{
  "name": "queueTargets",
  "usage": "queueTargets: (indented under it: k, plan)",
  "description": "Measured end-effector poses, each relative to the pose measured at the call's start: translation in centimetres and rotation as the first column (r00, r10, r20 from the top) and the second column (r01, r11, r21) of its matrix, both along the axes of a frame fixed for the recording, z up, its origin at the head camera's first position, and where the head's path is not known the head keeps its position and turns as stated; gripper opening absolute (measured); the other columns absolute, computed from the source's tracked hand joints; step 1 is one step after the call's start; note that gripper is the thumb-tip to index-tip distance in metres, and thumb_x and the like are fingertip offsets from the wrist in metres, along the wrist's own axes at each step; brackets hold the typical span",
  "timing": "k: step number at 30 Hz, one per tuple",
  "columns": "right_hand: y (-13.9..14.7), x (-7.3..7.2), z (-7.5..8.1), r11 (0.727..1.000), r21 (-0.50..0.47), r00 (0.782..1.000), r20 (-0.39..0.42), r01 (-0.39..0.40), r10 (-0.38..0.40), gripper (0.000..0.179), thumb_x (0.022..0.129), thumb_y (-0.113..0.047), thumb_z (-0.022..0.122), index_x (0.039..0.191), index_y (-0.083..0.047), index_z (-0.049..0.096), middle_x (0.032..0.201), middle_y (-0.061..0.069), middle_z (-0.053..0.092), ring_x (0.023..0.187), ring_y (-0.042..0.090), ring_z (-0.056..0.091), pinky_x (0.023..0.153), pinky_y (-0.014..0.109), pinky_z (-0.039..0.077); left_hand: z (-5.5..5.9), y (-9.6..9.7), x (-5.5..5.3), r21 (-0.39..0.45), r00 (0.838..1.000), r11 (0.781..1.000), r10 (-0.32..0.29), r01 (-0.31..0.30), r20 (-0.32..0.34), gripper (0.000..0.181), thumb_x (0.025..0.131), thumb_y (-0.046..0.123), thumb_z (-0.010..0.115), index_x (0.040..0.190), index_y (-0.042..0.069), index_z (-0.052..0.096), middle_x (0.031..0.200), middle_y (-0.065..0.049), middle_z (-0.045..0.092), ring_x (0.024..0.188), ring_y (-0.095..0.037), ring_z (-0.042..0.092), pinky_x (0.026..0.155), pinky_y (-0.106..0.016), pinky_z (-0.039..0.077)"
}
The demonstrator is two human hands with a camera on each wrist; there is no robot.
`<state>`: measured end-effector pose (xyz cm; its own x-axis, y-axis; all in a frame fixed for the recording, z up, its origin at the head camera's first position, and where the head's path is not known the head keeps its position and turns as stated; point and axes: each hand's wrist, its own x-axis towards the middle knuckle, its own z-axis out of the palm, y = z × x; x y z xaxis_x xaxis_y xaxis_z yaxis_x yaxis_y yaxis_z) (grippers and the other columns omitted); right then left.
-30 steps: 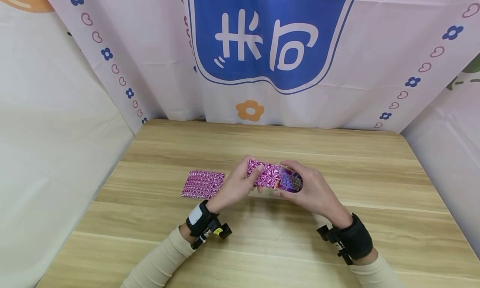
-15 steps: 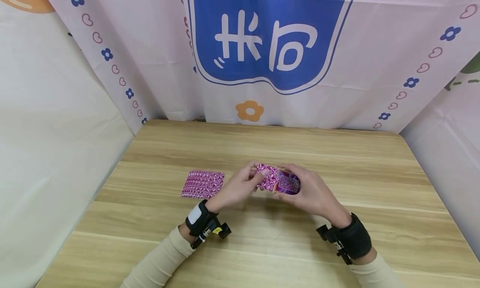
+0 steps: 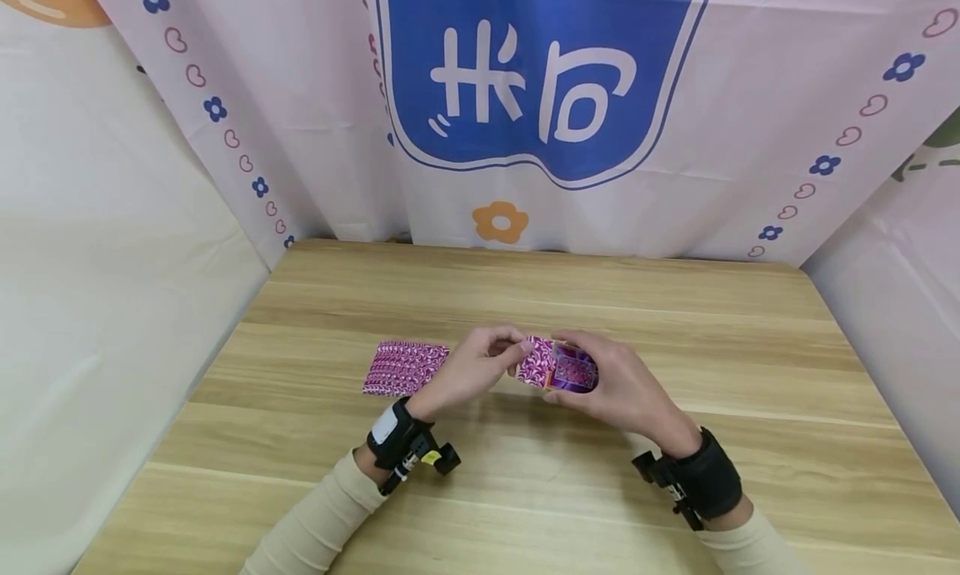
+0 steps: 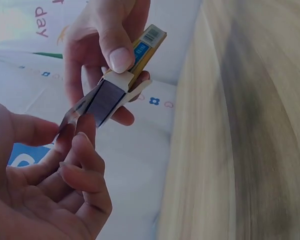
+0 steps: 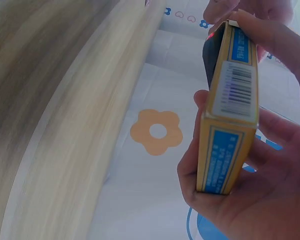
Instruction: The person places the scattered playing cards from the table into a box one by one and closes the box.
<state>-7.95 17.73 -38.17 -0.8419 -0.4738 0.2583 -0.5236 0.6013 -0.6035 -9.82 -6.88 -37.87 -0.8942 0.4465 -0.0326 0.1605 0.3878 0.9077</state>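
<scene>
My right hand (image 3: 626,383) holds a small card box (image 3: 574,368), purple on its face. In the right wrist view its yellow edge carries blue panels and a barcode. The box's end faces left, with white flaps (image 4: 119,79) spread and a dark block inside. A purple-and-white patterned card (image 3: 536,362) sticks out of that end. My left hand (image 3: 476,371) pinches the card's outer edge between thumb and fingers. Left of this hand, several overlapping cards (image 3: 401,368) with the same pattern lie on the table, partly covered by the hand.
The wooden table (image 3: 570,492) stretches under both arms. A white curtain (image 3: 322,175) with a blue emblem and an orange flower hangs along its back edge. White cloth walls (image 3: 112,275) flank it on both sides.
The patterned card has gone further toward the box, so less of it shows. My left hand has shifted slightly right and now holds it nearer its outer edge. The right hand has moved slightly left.
</scene>
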Motion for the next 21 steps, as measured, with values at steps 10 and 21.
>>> queueTargets:
  k: [10,21]
  plan:
    - [0.0,0.1,0.1,1.000,-0.014,1.000,-0.002,-0.026,0.026,0.077,0.080,-0.034,0.094,0.144,-0.009,0.060,0.134,0.012,0.072,0.111,0.024,0.074,0.090,0.037,0.064,-0.3,-0.7,-0.4,0.069,0.995,0.997,-0.052,0.046,0.090,0.020,0.105,0.029,0.066,0.117,0.018,0.077,0.107,-0.003,0.076,0.103,-0.033,0.068,0.096,-0.057,0.055]
    - [-0.3,0.4,0.2,0.998,-0.012,0.998,0.008,-0.065,0.065,0.078,0.079,-0.034,0.094,0.144,-0.008,0.060,0.135,0.015,0.071,0.106,0.023,0.074,0.084,0.029,0.063,-1.2,0.1,-0.2,0.053,0.995,0.997,-0.068,0.064,0.077,0.012,0.101,0.025,0.071,0.107,0.016,0.077,0.100,-0.003,0.076,0.101,-0.033,0.069,0.084,-0.034,0.055]
